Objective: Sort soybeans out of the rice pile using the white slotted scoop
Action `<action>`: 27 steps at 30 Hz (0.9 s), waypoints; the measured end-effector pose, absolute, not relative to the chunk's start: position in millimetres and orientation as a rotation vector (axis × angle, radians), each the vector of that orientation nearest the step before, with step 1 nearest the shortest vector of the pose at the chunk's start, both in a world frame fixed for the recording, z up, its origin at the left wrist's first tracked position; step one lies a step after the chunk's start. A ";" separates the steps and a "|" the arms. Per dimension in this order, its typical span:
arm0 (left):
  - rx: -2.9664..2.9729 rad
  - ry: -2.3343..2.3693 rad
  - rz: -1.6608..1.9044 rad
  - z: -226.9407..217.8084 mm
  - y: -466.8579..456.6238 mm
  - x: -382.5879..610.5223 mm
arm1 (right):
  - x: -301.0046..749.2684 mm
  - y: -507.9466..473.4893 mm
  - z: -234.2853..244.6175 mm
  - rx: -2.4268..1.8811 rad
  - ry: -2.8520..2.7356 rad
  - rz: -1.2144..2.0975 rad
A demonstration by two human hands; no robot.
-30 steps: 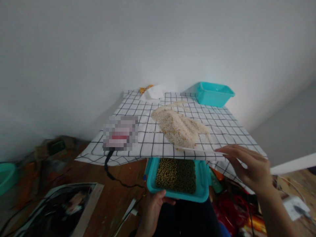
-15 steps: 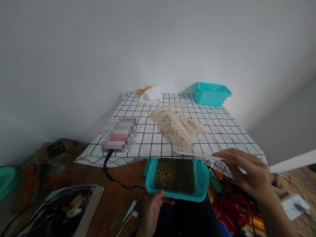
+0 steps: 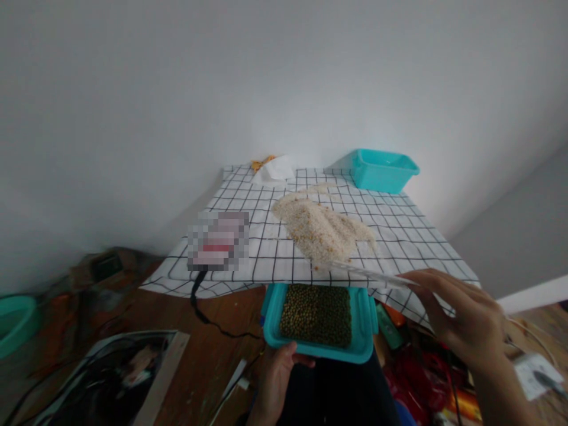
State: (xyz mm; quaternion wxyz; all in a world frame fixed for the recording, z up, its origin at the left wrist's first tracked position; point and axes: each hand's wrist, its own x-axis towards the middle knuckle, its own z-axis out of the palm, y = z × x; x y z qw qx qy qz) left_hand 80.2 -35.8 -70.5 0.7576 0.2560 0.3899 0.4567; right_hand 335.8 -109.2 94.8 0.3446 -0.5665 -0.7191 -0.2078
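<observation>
My left hand (image 3: 276, 376) grips the near rim of a teal plastic tub (image 3: 319, 352), thumb over the edge. Inside the tub lies a layer of small round green beans (image 3: 317, 315). It is held just below the table's front edge. In my right hand (image 3: 461, 307), pinched by one end, is a long, thin, see-through plastic strip (image 3: 377, 275); its exact kind is unclear. The strip's far end touches the front of a heap of pale grains (image 3: 323, 231) with scattered yellowish bits. The heap spreads over a black-and-white checked cloth (image 3: 261, 251).
A second teal tub (image 3: 384, 171) stands at the table's back right. At the back left lie a crumpled white paper (image 3: 275, 170) and something yellow (image 3: 261, 163). A blurred-out device (image 3: 218, 241) with a black strap sits left. Boxes, bags and cables crowd the floor.
My right hand has shifted slightly right, drawing the strip's tip rightward along the front of the heap. The left hand and its tub stay nearly still; the whole view shifts slightly.
</observation>
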 end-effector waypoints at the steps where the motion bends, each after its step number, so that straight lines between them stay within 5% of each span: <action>1: 0.557 0.851 0.998 -71.0 -35.9 80.1 | 335.0 -108.2 95.1 -1.473 -1.859 -0.553; 17: 0.559 0.840 0.962 -76.6 -35.7 77.7 | 329.4 -117.9 101.8 -1.376 -1.983 -0.404; 27: 0.561 0.868 0.942 -74.7 -34.3 78.6 | 365.7 -143.7 85.3 -1.860 -1.452 -0.816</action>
